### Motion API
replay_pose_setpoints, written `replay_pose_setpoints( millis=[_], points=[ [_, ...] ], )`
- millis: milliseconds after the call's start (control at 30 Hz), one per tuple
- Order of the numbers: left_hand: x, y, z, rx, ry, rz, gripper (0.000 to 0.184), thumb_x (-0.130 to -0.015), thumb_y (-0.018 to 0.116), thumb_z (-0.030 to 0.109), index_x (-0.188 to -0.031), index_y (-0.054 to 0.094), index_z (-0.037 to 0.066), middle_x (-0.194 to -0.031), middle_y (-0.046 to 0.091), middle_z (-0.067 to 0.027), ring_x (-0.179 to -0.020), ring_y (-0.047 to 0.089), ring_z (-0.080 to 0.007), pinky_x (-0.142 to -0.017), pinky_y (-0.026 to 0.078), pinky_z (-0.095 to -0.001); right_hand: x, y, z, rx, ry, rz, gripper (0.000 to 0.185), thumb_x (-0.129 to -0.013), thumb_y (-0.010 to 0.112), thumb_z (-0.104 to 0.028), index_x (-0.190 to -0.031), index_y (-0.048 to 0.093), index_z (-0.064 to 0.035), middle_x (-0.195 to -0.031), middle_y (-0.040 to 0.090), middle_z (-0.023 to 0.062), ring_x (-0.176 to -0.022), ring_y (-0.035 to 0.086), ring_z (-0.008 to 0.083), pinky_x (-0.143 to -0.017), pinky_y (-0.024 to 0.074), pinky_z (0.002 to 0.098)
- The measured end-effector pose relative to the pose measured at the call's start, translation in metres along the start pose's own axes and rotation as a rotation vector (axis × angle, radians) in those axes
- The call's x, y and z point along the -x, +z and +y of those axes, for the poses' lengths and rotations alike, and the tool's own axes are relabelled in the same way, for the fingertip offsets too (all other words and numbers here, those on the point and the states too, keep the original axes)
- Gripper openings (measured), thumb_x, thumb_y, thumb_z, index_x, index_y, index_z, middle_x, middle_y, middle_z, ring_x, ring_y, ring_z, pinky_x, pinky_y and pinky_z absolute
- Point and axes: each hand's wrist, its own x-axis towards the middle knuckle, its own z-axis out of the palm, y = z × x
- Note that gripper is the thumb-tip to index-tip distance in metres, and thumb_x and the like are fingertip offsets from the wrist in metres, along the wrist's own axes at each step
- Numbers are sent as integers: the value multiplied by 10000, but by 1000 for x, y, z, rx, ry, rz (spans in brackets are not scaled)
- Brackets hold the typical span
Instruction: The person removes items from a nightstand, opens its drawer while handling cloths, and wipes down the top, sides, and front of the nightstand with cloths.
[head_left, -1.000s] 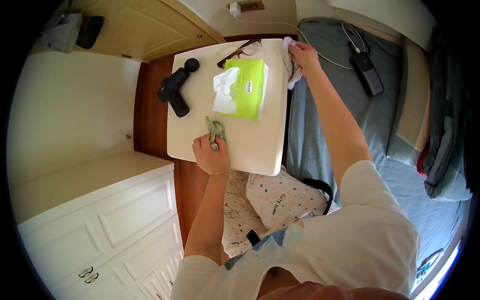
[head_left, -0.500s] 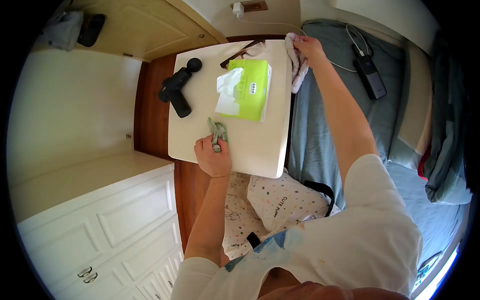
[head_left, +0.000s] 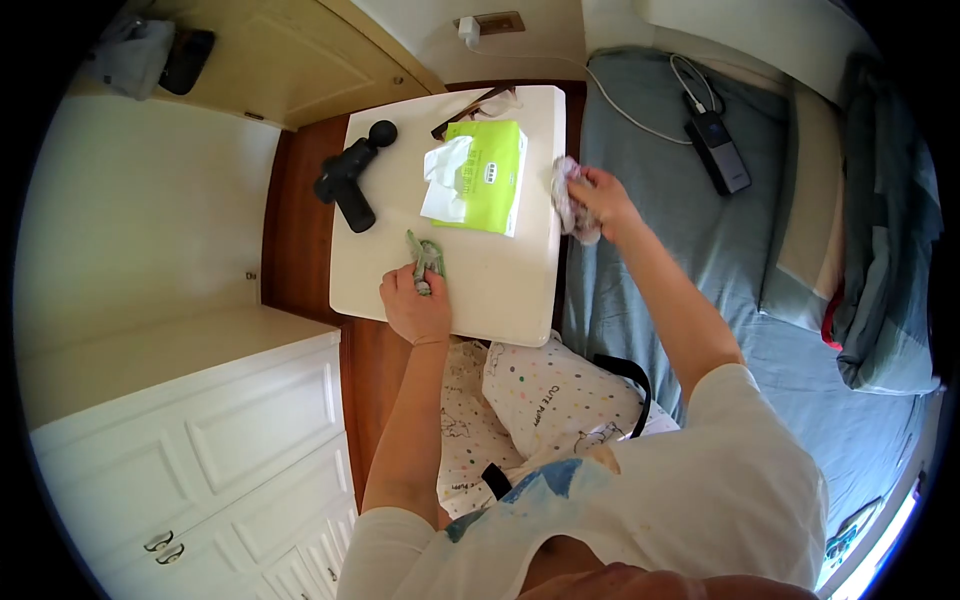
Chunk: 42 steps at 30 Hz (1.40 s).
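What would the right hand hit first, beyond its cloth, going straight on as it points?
Likely the green tissue pack; if the right hand sits low, the white table's edge first. Depth unclear.

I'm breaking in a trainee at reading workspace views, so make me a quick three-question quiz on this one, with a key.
1. Which hand holds the pale crumpled cloth at the edge of the white table?
2. Fill in: lying on the bed is a dark rectangular ____.
3. True or false: the massage gun is in the left hand.

Key:
1. The right hand.
2. Power bank.
3. False: the massage gun lies on the table; the left hand grips green-and-white fabric.
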Motion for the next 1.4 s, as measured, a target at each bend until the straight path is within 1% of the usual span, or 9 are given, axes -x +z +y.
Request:
replay_pose_setpoints(
  millis=[167, 400, 467, 600, 800, 933, 967, 1033, 1400],
  points=[
    [2, 3, -2, 13, -19, 3, 195, -688, 615, 121, -876, 595, 75, -866, 542, -91, -817, 537, -290, -654, 474, -396, 3, 6, -2, 196, -56, 126, 343, -779, 642, -162, -1082, 583, -11, -858, 619, 49, -696, 557, 117, -628, 465, 273],
    [2, 1, -2, 20, -64, -20, 206, -674, 624, 133, -872, 609, 78, -880, 554, -86, -819, 539, -281, -662, 478, -383, -100, -2, -32, 391, -231, 381, 356, -767, 650, -227, -1048, 619, -11, -867, 641, 85, -753, 581, 163, -659, 464, 308],
    [1, 1, -3, 11, -59, -17, 207, -674, 623, 133, -872, 611, 78, -874, 554, -85, -814, 538, -278, -660, 479, -380, -94, 6, -58, 427, -254, 441, 485, -660, 692, -272, -1063, 612, -15, -949, 650, 158, -880, 624, 257, -757, 475, 329],
    [1, 1, -5, 34, -45, 14, 202, -671, 622, 131, -866, 616, 80, -850, 551, -82, -798, 537, -272, -652, 480, -375, -85, 16, -43, 562, -460, 558, 382, -689, 635, -235, -1003, 621, -18, -923, 642, 172, -885, 609, 320, -780, 468, 362],
    [1, -2, -2, 46, -91, -28, 199, -694, 616, 147, -881, 618, 79, -891, 558, -80, -831, 539, -271, -674, 476, -379, 9, 23, -19, 610, -767, 346, 382, -741, 581, -97, -1121, 551, -80, -1023, 581, 176, -923, 577, 335, -816, 456, 386],
    [1, -1, -2, 64, -106, -36, 192, -695, 618, 151, -872, 619, 78, -887, 562, -78, -827, 539, -268, -670, 476, -377, 101, 56, -45, 308, -587, -225, 506, -730, 649, -134, -1213, 500, -128, -954, 581, 164, -894, 594, 298, -745, 488, 336],
    [1, -1, -2, 63, -105, -36, 192, -692, 620, 152, -868, 617, 77, -879, 561, -78, -824, 538, -268, -666, 476, -376, 112, 65, -48, 312, -591, -227, 506, -730, 649, -134, -1213, 500, -128, -954, 581, 164, -894, 594, 298, -745, 488, 336],
    [0, -1, -2, 64, -105, -26, 192, -689, 622, 153, -865, 615, 77, -871, 560, -77, -820, 538, -268, -663, 476, -376, 124, 79, -54, 963, -671, -180, 479, -736, 675, -196, -1182, 514, -136, -884, 594, 140, -836, 610, 272, -678, 497, 325],
    [0, -3, -2, 48, -84, -30, 199, -686, 622, 154, -867, 605, 72, -871, 555, -102, -816, 536, -284, -676, 477, -394, 102, 56, -47, 784, -937, 83, 189, -744, 672, -133, -912, 624, -63, -825, 598, 103, -696, 586, 265, -608, 473, 328]
  ],
)
